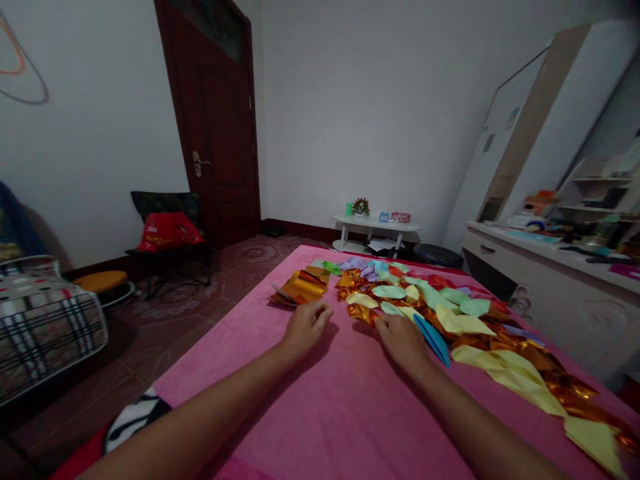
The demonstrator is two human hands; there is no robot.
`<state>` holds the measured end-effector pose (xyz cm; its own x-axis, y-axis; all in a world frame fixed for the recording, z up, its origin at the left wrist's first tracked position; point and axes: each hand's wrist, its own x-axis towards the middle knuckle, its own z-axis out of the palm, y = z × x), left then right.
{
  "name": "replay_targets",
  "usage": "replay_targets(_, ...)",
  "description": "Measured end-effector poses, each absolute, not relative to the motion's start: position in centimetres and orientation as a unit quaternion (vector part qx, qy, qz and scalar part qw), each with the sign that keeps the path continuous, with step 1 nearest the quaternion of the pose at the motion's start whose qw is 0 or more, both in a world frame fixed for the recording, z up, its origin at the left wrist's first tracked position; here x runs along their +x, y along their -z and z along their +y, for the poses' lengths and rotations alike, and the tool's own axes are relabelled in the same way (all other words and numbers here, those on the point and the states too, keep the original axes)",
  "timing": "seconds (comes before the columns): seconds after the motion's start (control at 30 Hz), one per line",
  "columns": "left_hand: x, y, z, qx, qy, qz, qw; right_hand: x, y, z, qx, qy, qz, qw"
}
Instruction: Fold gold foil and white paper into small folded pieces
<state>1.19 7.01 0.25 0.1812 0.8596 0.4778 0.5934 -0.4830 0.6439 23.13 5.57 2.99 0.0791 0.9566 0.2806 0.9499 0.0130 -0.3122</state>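
On the pink-covered table, my left hand [306, 328] is closed, thumb and fingers curled together; whatever it may hold is hidden. Just beyond it lies a stack of gold foil paper [305, 287] with curling edges. My right hand [401, 339] is closed too, its fingertips on a folded gold foil paper piece [361, 312] at the near edge of the pile. Beside that hand rests a folded blue paper piece [433, 340]. Folded papers in pale green [390, 292], yellow [463, 322] and gold are heaped to the right.
The pink table cover [345, 393] reaches toward me. A white dresser [560, 280] stands close on the right, with a black round stool [437, 255] near it. At the left are a folding chair with a red bag [170, 232] and a yellow-topped stool [101, 280].
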Motion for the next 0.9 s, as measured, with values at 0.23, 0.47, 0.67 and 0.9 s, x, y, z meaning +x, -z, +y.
replay_targets(0.23,-6.3,-2.9,11.2,0.733,-0.406,0.546,-0.005,27.3,-6.7,10.7,-0.766,0.039,-0.556,0.321)
replay_targets(0.47,-7.6,-2.3,12.7,0.772,-0.301,0.56,0.023,22.1,0.3,7.5,-0.625,-0.068,-0.682,0.373)
replay_targets(0.67,-7.4,-2.2,12.9,0.775,-0.139,0.616,0.015,20.8,1.8,6.4,-0.568,-0.127,-0.743,0.329)
replay_targets(0.9,-7.2,-2.9,13.3,0.793,-0.096,0.601,0.038,20.8,1.7,6.6,-0.567,-0.147,-0.755,0.294)
